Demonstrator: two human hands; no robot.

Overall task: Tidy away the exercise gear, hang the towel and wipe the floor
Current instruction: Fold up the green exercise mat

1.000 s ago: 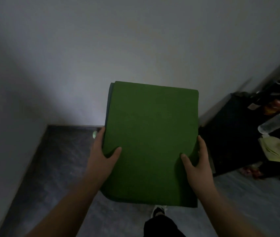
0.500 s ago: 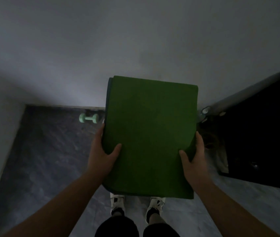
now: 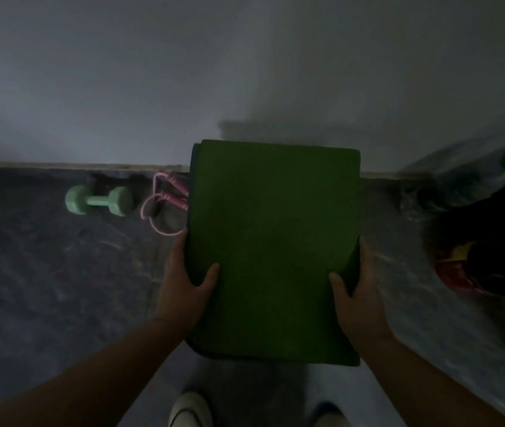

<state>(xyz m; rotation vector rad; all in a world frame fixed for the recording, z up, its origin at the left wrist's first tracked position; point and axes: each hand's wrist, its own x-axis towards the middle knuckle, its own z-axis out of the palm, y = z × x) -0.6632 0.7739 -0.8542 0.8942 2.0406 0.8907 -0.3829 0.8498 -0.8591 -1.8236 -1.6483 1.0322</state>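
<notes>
A folded green exercise mat [image 3: 274, 241] is held out flat in front of me, above the floor. My left hand [image 3: 183, 282] grips its left edge, thumb on top and fingers underneath. My right hand [image 3: 357, 291] grips the right edge the same way. A mint green dumbbell [image 3: 99, 200] lies on the dark floor by the wall at the left. Beside it lies a pink skipping rope [image 3: 166, 201], partly hidden behind the mat.
A white wall [image 3: 245, 72] with a skirting strip runs across just ahead. Dark clutter with a red and yellow item [image 3: 457, 272] and a clear bottle [image 3: 466, 180] sits at the right. My shoes [image 3: 189, 409] show at the bottom on the grey floor [image 3: 45, 272].
The view has swung and tilted down toward the wall base. The dumbbell is nearer and the pink rope has come into sight. Both hands keep the same hold on the mat.
</notes>
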